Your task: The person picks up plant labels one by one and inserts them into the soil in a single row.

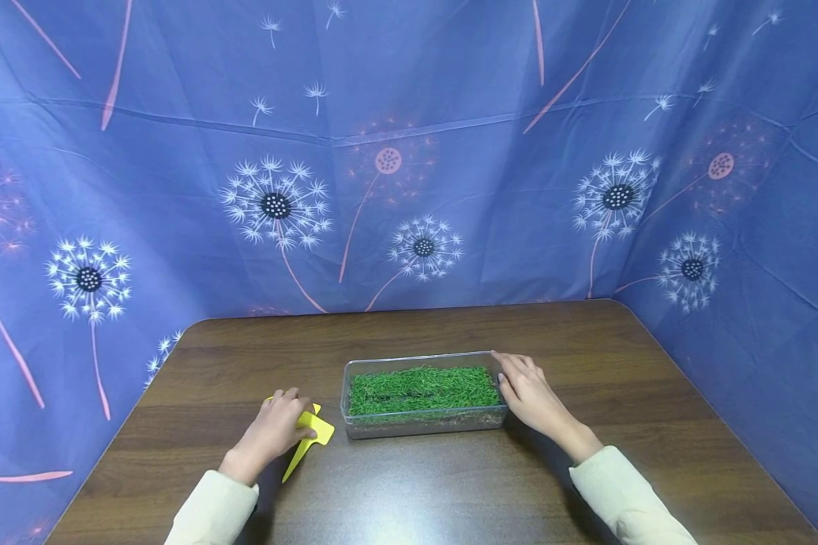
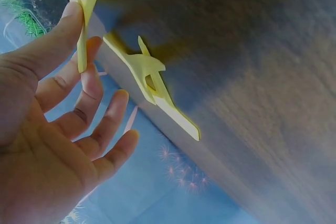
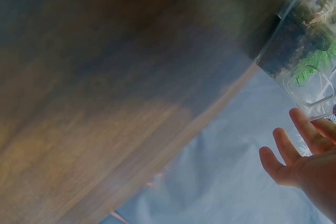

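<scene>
My left hand (image 1: 273,428) is low over the table, left of the planter. Its thumb and index finger pinch a yellow plant label (image 2: 87,3), while the other fingers are spread loosely. More yellow plant labels (image 2: 147,69) lie overlapping on the wood beyond those fingertips. A clear rectangular planter box (image 1: 426,424) holds soil and short green grass (image 1: 416,387), with a dark gap along its middle. At its right end, my right hand (image 1: 535,397) touches the rim and corner with relaxed, extended fingers. Part of this hand lies outside the right wrist view.
The brown wooden table (image 1: 409,492) has rounded back corners. A blue curtain (image 1: 491,189) with a dandelion pattern hangs behind it and along its sides.
</scene>
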Motion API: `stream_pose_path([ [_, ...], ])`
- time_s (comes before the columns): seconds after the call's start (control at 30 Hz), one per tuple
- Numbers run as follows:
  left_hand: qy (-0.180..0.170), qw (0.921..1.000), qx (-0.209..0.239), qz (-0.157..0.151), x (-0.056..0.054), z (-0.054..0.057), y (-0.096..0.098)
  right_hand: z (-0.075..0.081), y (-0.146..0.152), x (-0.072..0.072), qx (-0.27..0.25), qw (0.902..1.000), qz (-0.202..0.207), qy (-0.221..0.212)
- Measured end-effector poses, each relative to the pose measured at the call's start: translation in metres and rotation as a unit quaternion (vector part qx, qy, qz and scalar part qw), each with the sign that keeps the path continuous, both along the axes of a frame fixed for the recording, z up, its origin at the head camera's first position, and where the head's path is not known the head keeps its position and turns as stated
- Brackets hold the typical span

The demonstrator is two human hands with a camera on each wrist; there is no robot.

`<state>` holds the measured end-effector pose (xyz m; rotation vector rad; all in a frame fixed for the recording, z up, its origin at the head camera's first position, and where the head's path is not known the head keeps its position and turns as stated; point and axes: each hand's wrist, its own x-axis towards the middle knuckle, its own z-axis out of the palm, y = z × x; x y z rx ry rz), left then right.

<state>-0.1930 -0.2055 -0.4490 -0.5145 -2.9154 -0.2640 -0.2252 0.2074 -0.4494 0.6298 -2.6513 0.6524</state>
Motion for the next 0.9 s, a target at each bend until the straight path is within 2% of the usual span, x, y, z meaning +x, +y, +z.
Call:
stream_pose_path([
  [0.33,0.001,1.0,-0.002,0.002,0.0,0.002,0.001,0.001,0.001,0.001,0.002,1.0,-0.001,-0.007],
  [0.57,0.002,0.9999,0.013,0.003,0.001,0.007,0.002,0.002,0.001,0.0,0.005,1.0,-0.004,-0.004],
  [0.9,0.039,0.9991,0.012,-0.011,0.0,0.019,0.004,0.002,0.001,0.0,0.004,1.0,-0.002,-0.004],
])
